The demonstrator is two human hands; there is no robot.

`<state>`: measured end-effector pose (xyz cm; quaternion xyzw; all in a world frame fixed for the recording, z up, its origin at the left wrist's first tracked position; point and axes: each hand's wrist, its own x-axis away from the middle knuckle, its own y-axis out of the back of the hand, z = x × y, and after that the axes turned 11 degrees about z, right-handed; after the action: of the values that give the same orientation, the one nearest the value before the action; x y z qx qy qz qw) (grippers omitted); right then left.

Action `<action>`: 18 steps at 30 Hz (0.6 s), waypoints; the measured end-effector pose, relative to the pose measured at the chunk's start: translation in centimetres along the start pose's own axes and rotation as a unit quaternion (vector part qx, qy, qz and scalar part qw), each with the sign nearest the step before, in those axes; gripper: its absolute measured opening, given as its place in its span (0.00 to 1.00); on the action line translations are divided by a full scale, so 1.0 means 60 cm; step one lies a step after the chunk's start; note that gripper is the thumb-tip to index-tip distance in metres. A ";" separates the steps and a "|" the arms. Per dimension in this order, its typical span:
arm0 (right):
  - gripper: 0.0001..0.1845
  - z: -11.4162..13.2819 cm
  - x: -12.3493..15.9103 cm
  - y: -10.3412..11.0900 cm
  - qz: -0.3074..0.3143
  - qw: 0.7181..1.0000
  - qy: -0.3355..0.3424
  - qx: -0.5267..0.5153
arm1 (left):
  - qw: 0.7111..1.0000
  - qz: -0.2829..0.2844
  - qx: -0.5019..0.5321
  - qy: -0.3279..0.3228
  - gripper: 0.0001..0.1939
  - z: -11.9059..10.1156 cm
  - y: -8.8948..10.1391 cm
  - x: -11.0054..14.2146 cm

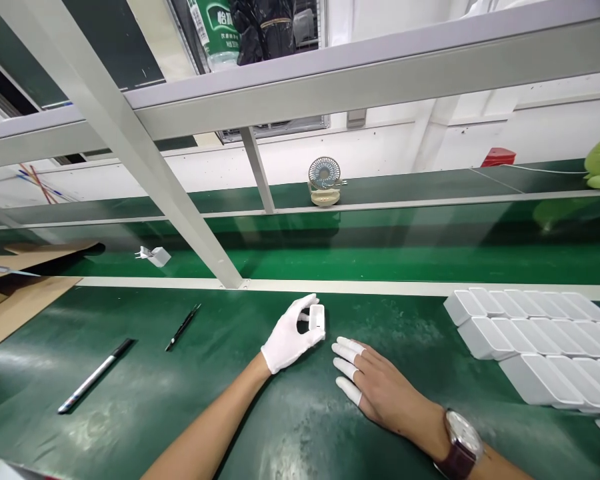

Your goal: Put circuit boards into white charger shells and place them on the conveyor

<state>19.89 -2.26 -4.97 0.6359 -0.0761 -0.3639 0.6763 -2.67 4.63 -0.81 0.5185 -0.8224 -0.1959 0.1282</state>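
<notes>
In a white glove, my left hand (289, 339) pinches a small white rectangular piece (317, 317) between thumb and fingers, just over the green mat. The piece looks like a plastic case with a dark slot near its lower end; its exact kind I cannot tell. To its right, my right hand (375, 380) holds nothing. White finger cots cover several of its fingertips, and the fingers point left, stretched and slightly apart. A wristwatch (461, 441) sits on the right wrist.
Rows of white boxes (535, 333) stand at the right. A black pen-like tool (183, 327) and a silver one (96, 377) lie at the left, near an open cardboard box (35, 300). Behind are a slanting frame post (170, 193), a white plug (155, 256) and a small fan (325, 180).
</notes>
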 end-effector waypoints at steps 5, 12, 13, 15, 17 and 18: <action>0.14 0.000 -0.001 0.000 -0.002 1.000 0.002 -0.001 | 1.000 0.019 -0.018 -0.006 0.33 0.004 0.007 -0.002; 0.14 0.001 -0.004 0.010 0.014 1.000 -0.009 -0.007 | 0.996 0.022 -0.082 -0.014 0.31 -0.006 0.003 -0.006; 0.14 0.001 -0.004 0.011 0.015 1.000 -0.010 -0.009 | 0.997 0.023 -0.079 -0.012 0.31 -0.008 0.003 -0.007; 0.14 0.001 -0.003 0.011 0.012 1.000 -0.010 -0.011 | 0.997 0.027 -0.073 -0.016 0.29 -0.012 0.003 -0.006; 0.14 0.001 -0.003 0.010 0.003 1.000 -0.009 -0.012 | 0.997 0.032 -0.072 -0.026 0.28 -0.014 0.004 -0.005; 0.14 0.000 -0.003 0.009 -0.002 1.000 -0.009 -0.011 | 0.996 0.036 -0.075 -0.031 0.28 -0.013 0.004 -0.004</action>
<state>19.95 -2.21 -4.42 0.6249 -0.0769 -0.3720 0.6821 -2.44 4.77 0.02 0.4714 -0.8268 -0.2689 0.1479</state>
